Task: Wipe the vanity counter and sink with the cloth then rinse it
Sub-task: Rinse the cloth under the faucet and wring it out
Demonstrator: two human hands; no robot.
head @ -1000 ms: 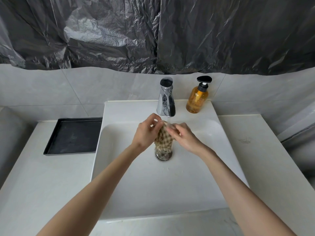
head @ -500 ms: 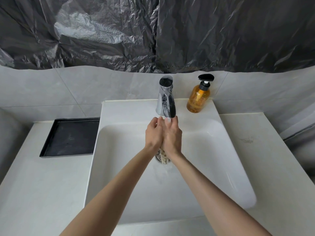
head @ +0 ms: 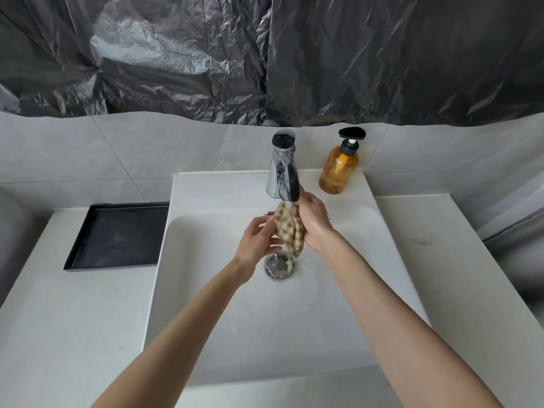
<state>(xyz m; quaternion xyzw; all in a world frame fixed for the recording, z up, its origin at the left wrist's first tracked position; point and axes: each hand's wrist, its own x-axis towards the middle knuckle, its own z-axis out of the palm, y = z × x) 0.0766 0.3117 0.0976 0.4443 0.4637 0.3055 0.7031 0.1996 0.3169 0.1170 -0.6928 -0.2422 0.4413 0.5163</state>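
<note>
A brown-and-cream checked cloth hangs bunched under the spout of the chrome faucet, where water runs onto it. My right hand grips the cloth from the right, just below the spout. My left hand holds it from the left with the fingers curled on its lower part. The cloth's tail dangles over the chrome drain in the white sink. The pale vanity counter flanks the sink on both sides.
An amber pump soap bottle stands on the sink ledge right of the faucet. A black tray lies on the counter to the left. Black plastic sheeting covers the wall above the grey tiles.
Half a second ago my hands were pressed together over the cloth. They have parted, the cloth shows between them under the spout, and the right hand sits higher.
</note>
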